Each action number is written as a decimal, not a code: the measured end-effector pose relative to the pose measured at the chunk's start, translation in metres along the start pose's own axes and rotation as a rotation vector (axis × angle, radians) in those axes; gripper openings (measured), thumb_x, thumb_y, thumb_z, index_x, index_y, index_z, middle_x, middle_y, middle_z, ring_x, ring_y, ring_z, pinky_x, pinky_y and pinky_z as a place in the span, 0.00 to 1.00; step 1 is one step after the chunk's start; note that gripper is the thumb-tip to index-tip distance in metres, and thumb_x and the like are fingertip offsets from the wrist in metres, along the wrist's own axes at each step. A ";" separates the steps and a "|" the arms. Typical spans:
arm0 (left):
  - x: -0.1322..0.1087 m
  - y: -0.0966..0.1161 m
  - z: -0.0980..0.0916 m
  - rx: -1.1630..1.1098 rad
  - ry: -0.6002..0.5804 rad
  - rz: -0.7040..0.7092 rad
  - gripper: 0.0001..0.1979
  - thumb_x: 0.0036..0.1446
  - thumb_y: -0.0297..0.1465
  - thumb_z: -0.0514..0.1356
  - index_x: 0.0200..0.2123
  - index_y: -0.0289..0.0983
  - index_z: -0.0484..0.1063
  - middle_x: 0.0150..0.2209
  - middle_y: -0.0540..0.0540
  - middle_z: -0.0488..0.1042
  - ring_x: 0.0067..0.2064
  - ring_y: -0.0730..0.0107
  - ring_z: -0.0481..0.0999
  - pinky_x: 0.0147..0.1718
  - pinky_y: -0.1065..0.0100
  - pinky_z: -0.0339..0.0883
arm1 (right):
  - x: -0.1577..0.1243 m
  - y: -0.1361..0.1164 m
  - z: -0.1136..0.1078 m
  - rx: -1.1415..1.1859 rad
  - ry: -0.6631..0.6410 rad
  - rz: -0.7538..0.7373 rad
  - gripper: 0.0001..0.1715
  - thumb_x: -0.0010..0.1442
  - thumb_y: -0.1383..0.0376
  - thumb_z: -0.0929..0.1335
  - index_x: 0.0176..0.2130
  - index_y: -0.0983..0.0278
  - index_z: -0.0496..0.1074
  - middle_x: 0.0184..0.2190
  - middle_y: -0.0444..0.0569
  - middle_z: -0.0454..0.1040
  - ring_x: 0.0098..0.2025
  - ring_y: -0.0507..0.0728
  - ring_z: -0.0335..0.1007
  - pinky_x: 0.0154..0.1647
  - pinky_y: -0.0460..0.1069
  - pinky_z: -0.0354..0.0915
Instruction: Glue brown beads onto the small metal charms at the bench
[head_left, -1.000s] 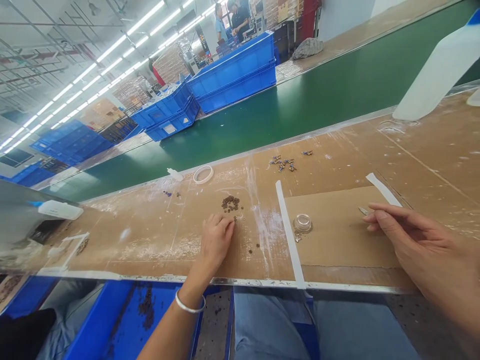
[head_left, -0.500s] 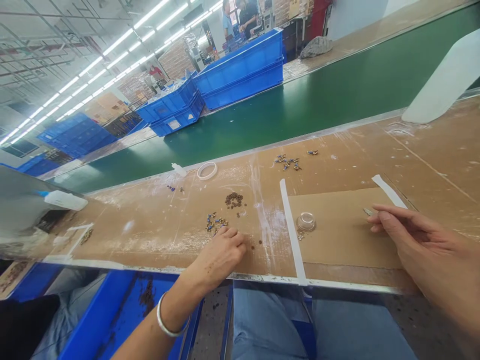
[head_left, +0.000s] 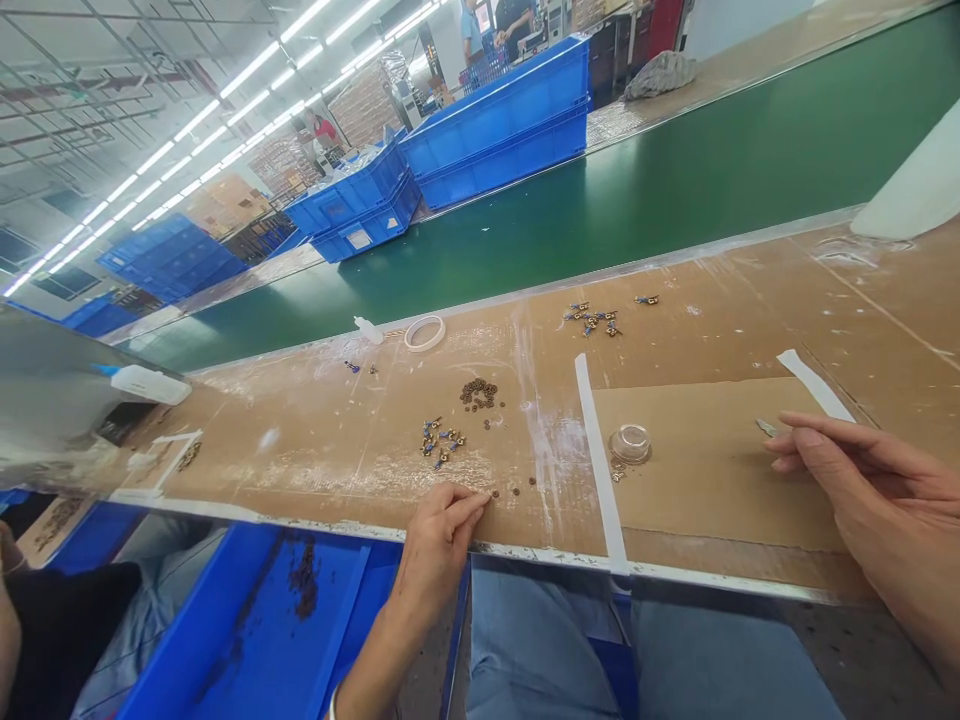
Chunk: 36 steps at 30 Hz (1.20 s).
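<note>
My left hand point(head_left: 442, 535) is at the table's front edge, fingers pinched together, fingertips at a small brown ring point(head_left: 495, 493); whether it grips anything is too small to tell. Two more rings lie just right of it. Beyond are a cluster of blue-and-gold parts point(head_left: 442, 441) and a pile of brown rings point(head_left: 478, 394). My right hand point(head_left: 862, 470), over the right side of the cardboard sheet point(head_left: 697, 500), pinches a small pointed metal piece point(head_left: 766, 427). A clear round dish point(head_left: 631, 444) stands on the sheet, tiny parts point(head_left: 618, 470) beside it.
More blue-and-gold parts point(head_left: 592, 318) lie further back. A tape roll point(head_left: 424, 333) and a small white bottle point(head_left: 368, 330) are near the green belt point(head_left: 510, 230). At the left is a larger bottle point(head_left: 150, 384). A blue bin point(head_left: 300, 620) sits below the front edge, beside another person's leg.
My left hand has moved from the blue-and-gold parts toward the front edge, to the loose rings. My right hand keeps its pinch on the metal piece. The view has shifted slightly.
</note>
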<state>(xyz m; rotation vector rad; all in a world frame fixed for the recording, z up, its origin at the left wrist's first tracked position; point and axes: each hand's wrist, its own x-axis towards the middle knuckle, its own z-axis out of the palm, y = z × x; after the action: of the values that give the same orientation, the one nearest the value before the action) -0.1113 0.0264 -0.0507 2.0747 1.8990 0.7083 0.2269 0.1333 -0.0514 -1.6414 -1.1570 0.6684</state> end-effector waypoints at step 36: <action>0.029 -0.039 -0.010 0.422 0.276 -0.023 0.10 0.64 0.30 0.55 0.39 0.38 0.77 0.38 0.41 0.79 0.41 0.59 0.76 0.43 0.58 0.69 | 0.002 0.015 0.000 0.038 0.014 -0.036 0.18 0.52 0.50 0.68 0.39 0.55 0.78 0.30 0.46 0.77 0.35 0.59 0.75 0.50 0.58 0.68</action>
<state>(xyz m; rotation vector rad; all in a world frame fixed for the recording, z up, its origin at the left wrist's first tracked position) -0.1488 0.0581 -0.0555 2.2863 2.3962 0.6620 0.2329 0.1342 -0.0651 -1.5876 -1.1550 0.6507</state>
